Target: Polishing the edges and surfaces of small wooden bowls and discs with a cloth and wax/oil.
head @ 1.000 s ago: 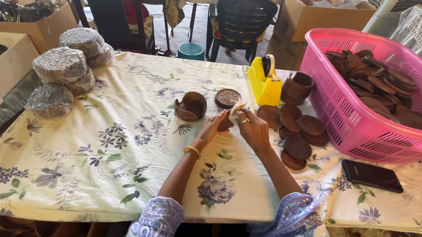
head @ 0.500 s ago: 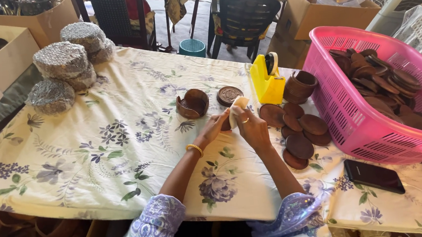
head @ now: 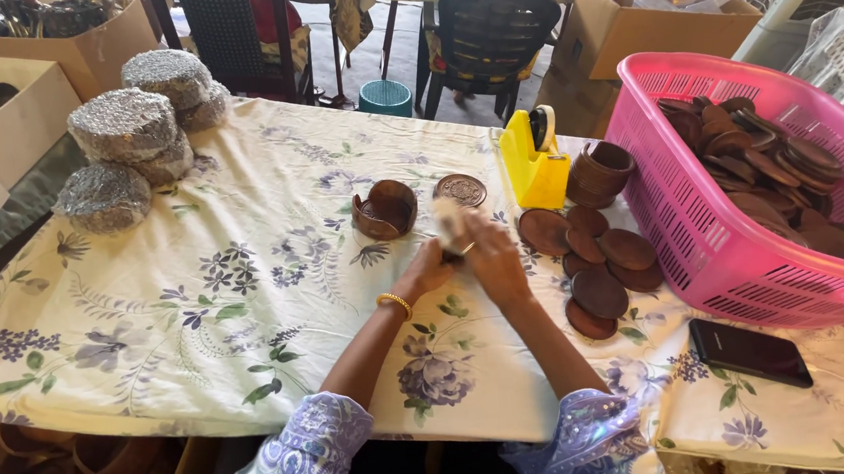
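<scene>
A cream cloth [head: 247,311] with purple and grey flowers covers the counter. The basket [head: 701,215] at right is bright pink, the discs [head: 602,293] dark brown, the tape dispenser [head: 534,163] yellow. Silver foil bundles [head: 123,130] sit upper left; the phone [head: 749,352] is black, the bangle [head: 395,302] gold.

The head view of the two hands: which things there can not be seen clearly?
- Pale small object in the head view: motion-blurred and partly covered by the right hand, so its kind is unclear.
- Left hand: its fingertips hide behind the right hand; the grip cannot be judged.
- Round brown wooden discs in the pink plastic basket: the lower ones lie under others.
</scene>
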